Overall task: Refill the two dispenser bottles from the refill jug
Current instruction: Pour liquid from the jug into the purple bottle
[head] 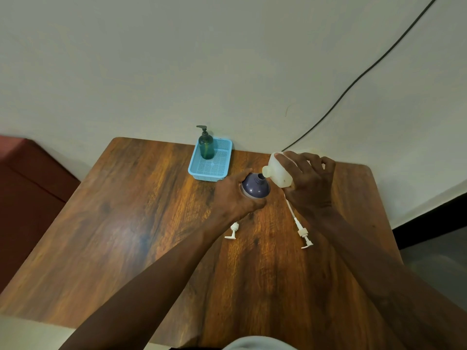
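Stood on a glossy wood-grain table (pixel 126 223) whose far edge met the pale wall (pixel 151 59), with open room across its left half and a black cable (pixel 353 84) hanging behind. Held a green pump bottle (pixel 206 147) upright in the far corner of a blue perforated tray (pixel 199 173). Gripped a tilted, translucent white refill jug (pixel 278 173) in the right hand (pixel 310 183), spout touching the open neck of a rounded purple dispenser bottle (pixel 255 186) clasped by the left hand (pixel 235 195), contents indiscernible; lay nearer, two white pumps (pixel 233 231), (pixel 303 233).
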### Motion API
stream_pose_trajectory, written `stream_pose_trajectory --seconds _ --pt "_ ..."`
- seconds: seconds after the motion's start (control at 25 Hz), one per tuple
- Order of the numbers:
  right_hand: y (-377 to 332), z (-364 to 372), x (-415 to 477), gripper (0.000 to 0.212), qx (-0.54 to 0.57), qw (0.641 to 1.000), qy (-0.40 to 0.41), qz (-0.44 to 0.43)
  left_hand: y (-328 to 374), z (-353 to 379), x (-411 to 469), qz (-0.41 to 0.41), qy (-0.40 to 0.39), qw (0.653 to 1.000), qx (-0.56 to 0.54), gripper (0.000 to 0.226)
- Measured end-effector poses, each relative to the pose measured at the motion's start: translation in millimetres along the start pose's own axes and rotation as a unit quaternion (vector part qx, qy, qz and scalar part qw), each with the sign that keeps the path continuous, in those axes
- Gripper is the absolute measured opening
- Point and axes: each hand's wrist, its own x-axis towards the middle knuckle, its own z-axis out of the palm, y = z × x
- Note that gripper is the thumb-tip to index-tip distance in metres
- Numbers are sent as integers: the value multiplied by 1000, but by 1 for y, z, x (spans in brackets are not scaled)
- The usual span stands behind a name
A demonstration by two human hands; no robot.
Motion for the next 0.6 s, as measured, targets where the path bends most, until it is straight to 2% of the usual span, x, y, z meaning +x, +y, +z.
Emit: stream_pose_trajectory --seconds 0.6 --pt "3 -4 6 68 -29 999 3 -21 6 -2 2 17 -1 1000 3 67"
